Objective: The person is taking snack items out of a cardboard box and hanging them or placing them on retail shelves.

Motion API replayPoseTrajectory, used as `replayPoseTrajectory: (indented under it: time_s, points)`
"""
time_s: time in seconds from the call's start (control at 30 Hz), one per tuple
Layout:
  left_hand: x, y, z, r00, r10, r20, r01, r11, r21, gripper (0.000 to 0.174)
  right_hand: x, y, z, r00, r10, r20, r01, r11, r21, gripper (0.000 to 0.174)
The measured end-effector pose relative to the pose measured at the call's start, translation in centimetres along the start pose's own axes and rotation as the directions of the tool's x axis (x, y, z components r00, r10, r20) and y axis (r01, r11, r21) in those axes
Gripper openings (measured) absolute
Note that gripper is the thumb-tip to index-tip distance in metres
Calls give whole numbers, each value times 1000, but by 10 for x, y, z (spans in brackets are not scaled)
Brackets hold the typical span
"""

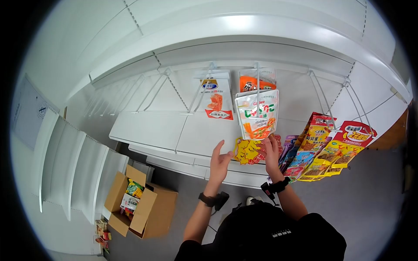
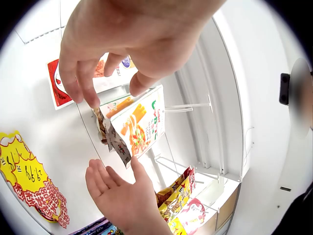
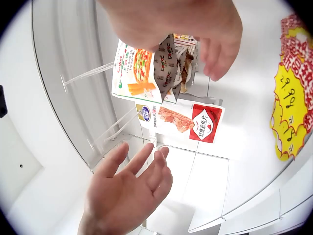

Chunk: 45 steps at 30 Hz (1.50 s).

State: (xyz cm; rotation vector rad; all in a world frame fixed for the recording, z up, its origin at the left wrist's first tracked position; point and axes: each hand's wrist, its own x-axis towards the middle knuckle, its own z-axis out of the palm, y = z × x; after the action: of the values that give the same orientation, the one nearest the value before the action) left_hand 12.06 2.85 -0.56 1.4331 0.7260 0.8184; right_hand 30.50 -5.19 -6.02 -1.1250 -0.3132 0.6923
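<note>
Where the head view looks down on the white shelf (image 1: 159, 130), a white snack pouch (image 1: 256, 111) hangs on a wire hook (image 1: 257, 80), in front of an orange pouch (image 1: 250, 83). The left hand (image 1: 220, 163) is open, below and to the left of the white snack pouch. The right hand (image 1: 271, 158) is likewise open, just below that pouch and over the yellow price tags (image 1: 247, 151). A fish-slice packet (image 1: 218, 99) hangs to the left of the pouches. Colourful packets (image 1: 311, 141) and yellow packets (image 1: 344, 152) with a red top hang to the right. On the floor stands an open carton (image 1: 161, 211) with packaged goods inside.

In the left wrist view, the left hand spans the upper part, its fingers bent loosely and gripping nothing. Its thumb is near the top of the white snack pouch. The right hand, palm showing and fingers extended, is at the pouch's lower corner; contact cannot be determined. The yellow price tags, bearing dark figures and red characters, overlap one another.

In the right wrist view, the right hand is beside the pouch's silvery underside, fingers relaxed; whether it touches cannot be told. The left hand is open, palm showing, apart from the fish-slice packet.
</note>
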Motion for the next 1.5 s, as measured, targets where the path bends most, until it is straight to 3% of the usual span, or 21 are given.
replayPoseTrajectory:
  time_s: [0.27, 0.47, 0.57, 0.83, 1.13, 1.5]
  points:
    - [-49, -14, -57, 980, -81, -181, 67, 995, -79, 53, -37, 27, 8, 995, 93, -32, -95, 994, -49, 49]
    - [-108, -25, -120, 933, -188, -307, 166, 982, -95, 50, -76, 57, 38, 975, 214, 63, -207, 973, -97, 41]
    - [-139, -30, -155, 900, -184, -394, 146, 981, -125, 50, -98, 75, 66, 952, 275, 132, -257, 957, -136, 38]
    - [-233, -27, -249, 724, -141, -675, 90, 990, -110, 46, -175, 124, 169, 833, 414, 366, -320, 901, -292, 42]
    - [-339, -30, -322, 447, -128, -885, 43, 992, -122, 45, -253, 179, 260, 625, 542, 562, -397, 840, -368, 40]
    - [-361, -44, -371, 305, -182, -935, 42, 983, -178, 38, -285, 220, 340, 479, 608, 633, -425, 792, -439, 36]
